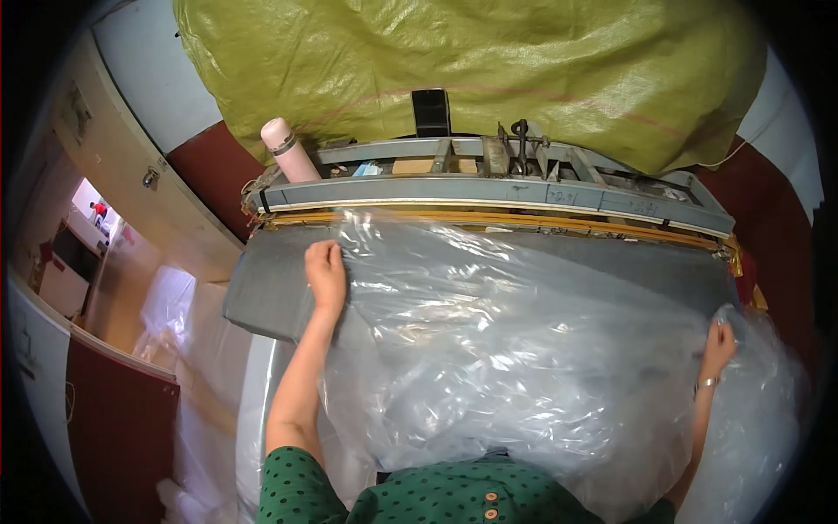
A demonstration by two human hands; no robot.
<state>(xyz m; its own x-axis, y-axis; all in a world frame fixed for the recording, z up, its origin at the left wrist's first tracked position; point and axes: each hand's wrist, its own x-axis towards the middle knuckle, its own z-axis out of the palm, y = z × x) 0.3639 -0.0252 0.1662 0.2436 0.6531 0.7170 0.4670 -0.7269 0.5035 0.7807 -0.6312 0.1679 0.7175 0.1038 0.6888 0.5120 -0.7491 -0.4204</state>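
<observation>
A wide, clear plastic sheet (471,349) hangs between my hands, wrinkled and shiny. It drapes over a dark grey padded surface (271,275) and down toward my body. My left hand (326,271) is closed at the sheet's left edge, above the left part of the grey surface. At the far right, my right hand (719,346) pinches the sheet's other side, where more of it bunches up and trails downward. Both arms are stretched out in front of me. Part of the grey surface shows dimly through the sheet.
Behind the grey surface runs a metal frame (419,190) with orange strips (489,218) along its front. A pink bottle (289,150) stands at its left end, and a dark phone (430,113) leans at the back. Yellow-green tarp (524,61) covers the rear. An open door (144,148) is at left.
</observation>
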